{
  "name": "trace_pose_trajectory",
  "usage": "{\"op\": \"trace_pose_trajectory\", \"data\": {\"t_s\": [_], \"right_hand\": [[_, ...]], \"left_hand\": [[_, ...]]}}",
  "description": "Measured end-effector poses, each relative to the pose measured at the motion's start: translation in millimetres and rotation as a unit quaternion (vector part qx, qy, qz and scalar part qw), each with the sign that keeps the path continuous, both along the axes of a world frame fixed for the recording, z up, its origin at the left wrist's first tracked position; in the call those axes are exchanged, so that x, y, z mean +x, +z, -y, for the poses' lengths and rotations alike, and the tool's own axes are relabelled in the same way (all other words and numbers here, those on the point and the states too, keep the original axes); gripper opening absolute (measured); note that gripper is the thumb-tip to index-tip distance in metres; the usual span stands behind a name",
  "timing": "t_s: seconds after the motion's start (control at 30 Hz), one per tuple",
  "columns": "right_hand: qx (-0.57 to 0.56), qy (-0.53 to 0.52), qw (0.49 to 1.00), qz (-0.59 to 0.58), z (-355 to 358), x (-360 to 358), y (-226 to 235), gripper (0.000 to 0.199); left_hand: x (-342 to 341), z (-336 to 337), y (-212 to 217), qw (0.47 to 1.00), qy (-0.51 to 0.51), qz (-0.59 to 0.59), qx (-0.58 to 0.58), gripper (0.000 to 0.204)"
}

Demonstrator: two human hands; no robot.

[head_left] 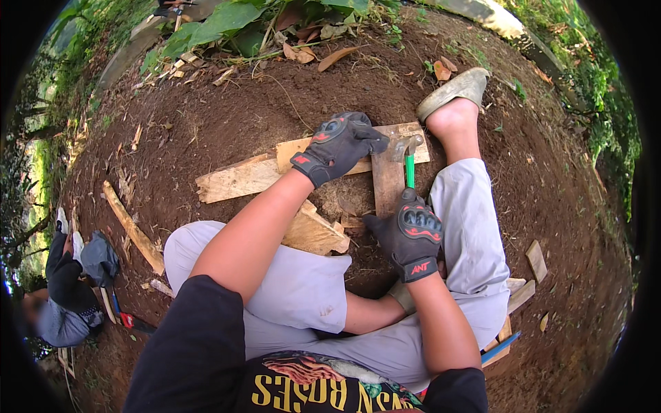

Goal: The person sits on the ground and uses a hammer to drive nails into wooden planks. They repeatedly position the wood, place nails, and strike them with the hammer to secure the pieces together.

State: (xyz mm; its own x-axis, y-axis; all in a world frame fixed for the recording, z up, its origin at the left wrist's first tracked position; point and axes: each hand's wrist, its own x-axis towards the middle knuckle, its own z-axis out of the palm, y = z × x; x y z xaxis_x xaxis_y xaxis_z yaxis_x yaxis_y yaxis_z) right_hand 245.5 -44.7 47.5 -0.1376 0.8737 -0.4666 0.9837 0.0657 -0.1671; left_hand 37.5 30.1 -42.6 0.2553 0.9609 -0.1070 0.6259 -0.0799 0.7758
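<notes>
My right hand [411, 230], in a black glove with red trim, is closed round the green handle of a hammer [410, 165]. The metal hammer head lies over the joint of two boards. One is a darker board [388, 184] running away from me; its far end meets a light crosswise board [237, 177]. My left hand [341, 144], gloved the same way, rests on the crosswise pieces just left of the hammer head. Its fingers are closed, and what they pinch, if anything, is hidden. A thick wood block [313, 230] lies by my left knee.
Brown soil surrounds me. A long bare stick [134, 230] lies at left, near a red-handled saw [132, 321] and a seated person [65, 303]. Wood offcuts [536, 261] and a blue tool [500, 347] lie at right. Leafy plants [224, 27] grow at the far side.
</notes>
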Motion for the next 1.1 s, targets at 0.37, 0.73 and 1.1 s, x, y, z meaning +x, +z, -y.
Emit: {"op": "trace_pose_trajectory", "data": {"t_s": [0.37,0.73,1.1], "right_hand": [[0.002,0.0,1.0,0.002,1,3,-3,0.073],[0.064,0.02,0.998,-0.016,6,8,-13,0.067],[0.059,0.018,0.998,-0.017,6,8,-9,0.067]], "left_hand": [[1,-1,5,0.999,0.009,0.009,-0.034,0.031],[2,0,5,0.999,0.015,0.002,-0.031,0.033],[5,1,4,0.999,0.026,0.012,0.023,0.023]]}}
